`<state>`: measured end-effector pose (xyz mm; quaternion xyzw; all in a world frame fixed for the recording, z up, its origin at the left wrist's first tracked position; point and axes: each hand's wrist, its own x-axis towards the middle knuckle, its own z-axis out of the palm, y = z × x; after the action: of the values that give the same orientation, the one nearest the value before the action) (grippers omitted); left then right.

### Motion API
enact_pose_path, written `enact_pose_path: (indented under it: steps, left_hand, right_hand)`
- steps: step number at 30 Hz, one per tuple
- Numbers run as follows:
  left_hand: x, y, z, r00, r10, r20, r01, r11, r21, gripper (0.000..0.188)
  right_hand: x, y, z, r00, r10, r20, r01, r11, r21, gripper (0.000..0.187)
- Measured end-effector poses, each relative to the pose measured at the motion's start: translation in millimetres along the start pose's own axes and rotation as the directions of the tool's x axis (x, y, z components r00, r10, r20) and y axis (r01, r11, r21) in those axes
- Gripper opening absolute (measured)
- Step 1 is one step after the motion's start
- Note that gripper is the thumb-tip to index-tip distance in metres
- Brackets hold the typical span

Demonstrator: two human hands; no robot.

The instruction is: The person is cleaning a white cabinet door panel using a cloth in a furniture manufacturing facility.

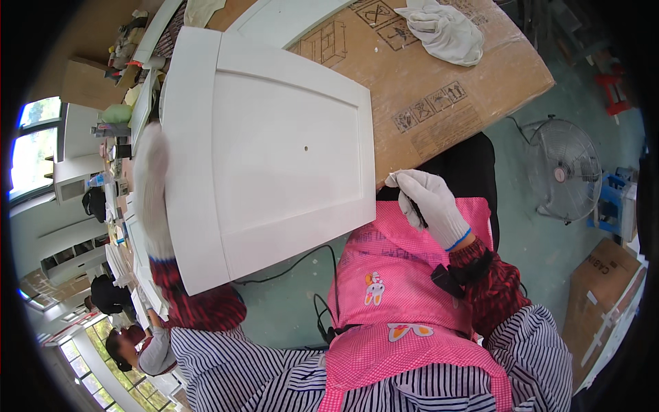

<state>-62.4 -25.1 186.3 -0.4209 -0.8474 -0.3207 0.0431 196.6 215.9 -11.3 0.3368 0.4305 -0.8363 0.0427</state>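
A white recessed-panel cabinet door [285, 151] stands tilted in front of me, with a small hole in its middle. My left hand [152, 182], in a white knit glove, lies along the door's far left edge and grips it; motion blurs its fingers, and some may be hidden. My right hand [429, 202], also gloved, is closed near the door's lower right corner. A thin dark stick-like tool [417, 213] shows in its grip, with a small pale tip at the fingertips. I cannot tell the tool's kind.
Beneath the door lies a large cardboard box [467, 96] with a crumpled white cloth [446, 34] on it. To the right are a standing fan [564, 168] and another carton [597, 295]. A black cable [295, 264] hangs below. Another person [141, 350] is at far left.
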Motion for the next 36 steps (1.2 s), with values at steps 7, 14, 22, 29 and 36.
enact_pose_path:
  steps: [7, 14, 22, 29, 36]
  left_hand:
    - [25, 4, 25, 0.912, -0.382, 0.146, 0.408, 0.816, -0.410, 0.028]
    - [-111, 49, 97, 0.912, -0.309, 0.272, 0.398, 0.830, -0.391, 0.037]
    - [-132, 81, 142, 0.684, -0.514, 0.518, 0.702, 0.656, -0.278, 0.039]
    - [-132, 77, 140, 0.777, -0.370, 0.509, 0.526, 0.826, -0.202, 0.028]
    - [-156, 87, 159, 0.667, -0.574, 0.474, 0.630, 0.775, 0.052, 0.032]
  right_hand:
    - [-11, 7, -33, 0.983, -0.033, -0.182, 0.044, 0.997, 0.058, 0.030]
    - [-7, -6, -29, 0.926, -0.179, -0.332, 0.187, 0.982, -0.010, 0.032]
    - [57, -51, -18, 0.749, -0.658, -0.080, 0.345, 0.491, -0.800, 0.027]
    - [107, -100, -10, 0.597, -0.781, 0.180, 0.285, -0.003, -0.958, 0.025]
    - [109, -110, -12, 0.626, -0.742, 0.240, 0.299, -0.055, -0.953, 0.026]
